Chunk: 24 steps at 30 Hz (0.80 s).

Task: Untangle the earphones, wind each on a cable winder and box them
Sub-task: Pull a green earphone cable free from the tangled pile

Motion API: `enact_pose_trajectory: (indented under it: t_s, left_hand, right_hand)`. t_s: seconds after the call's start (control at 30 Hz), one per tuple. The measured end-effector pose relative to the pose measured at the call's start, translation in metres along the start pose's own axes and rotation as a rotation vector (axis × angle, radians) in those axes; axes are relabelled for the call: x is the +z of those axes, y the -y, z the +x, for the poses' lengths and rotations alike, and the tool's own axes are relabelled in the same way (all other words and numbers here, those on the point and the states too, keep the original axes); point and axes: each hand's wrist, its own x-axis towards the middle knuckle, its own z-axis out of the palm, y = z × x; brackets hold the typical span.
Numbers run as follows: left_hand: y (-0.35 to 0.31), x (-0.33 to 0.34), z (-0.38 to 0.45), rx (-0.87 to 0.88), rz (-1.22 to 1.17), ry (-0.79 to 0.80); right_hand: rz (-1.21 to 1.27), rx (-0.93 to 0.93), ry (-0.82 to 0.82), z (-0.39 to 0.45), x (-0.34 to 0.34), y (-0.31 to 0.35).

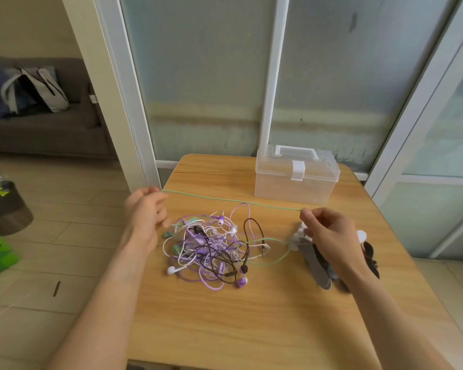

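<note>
From the head view, we hold a green earphone cable [233, 201] taut between both hands above the desk [251, 316]: our left hand [145, 209] pinches one end past the desk's left edge, our right hand [329, 231] pinches it near the middle. The cable's remainder loops back down into the tangle [211, 249]. We judge it best to draw slowly and let the loop slide free, easing off wherever it snags on the black or purple strands. The cords are thin, rubbery and limp; the buds are small, glossy and rounded. Flat grey and dark cable winders [318, 263] lie under our right hand. The clear plastic box [294, 174], latch closed, stands behind.
</note>
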Motion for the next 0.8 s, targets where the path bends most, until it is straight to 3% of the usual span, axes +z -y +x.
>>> enact_pose_trajectory:
  t_s: [0.1,0.17,0.3,0.37,0.5,0.63,0.8]
  left_hand:
    - [-0.005,0.008,-0.021,-0.036,0.091,0.261]
    - [0.0,0.022,-0.044,-0.003,0.275,0.435]
    - [0.028,0.055,-0.089,0.265,0.734,0.72]
    - [0.044,0.066,-0.097,0.339,0.839,0.777]
    - [0.064,0.071,-0.094,0.496,0.91,0.79]
    - [0.065,0.063,-0.079,0.591,1.031,0.68]
    - [0.056,0.053,-0.055,0.672,1.023,0.404]
  right_hand:
    - [0.171,0.121,0.064,0.0,-0.002,0.003]
    - [0.27,0.155,0.099,-0.004,-0.001,0.007]
    - [0.498,0.18,0.192,-0.014,0.013,0.022]
    - [0.573,0.174,0.239,-0.02,0.019,0.03]
    - [0.566,0.143,0.329,-0.026,0.022,0.032]
    - [0.387,0.136,0.26,-0.013,0.001,0.028]
    - [0.242,0.095,0.212,0.0,-0.036,0.024]
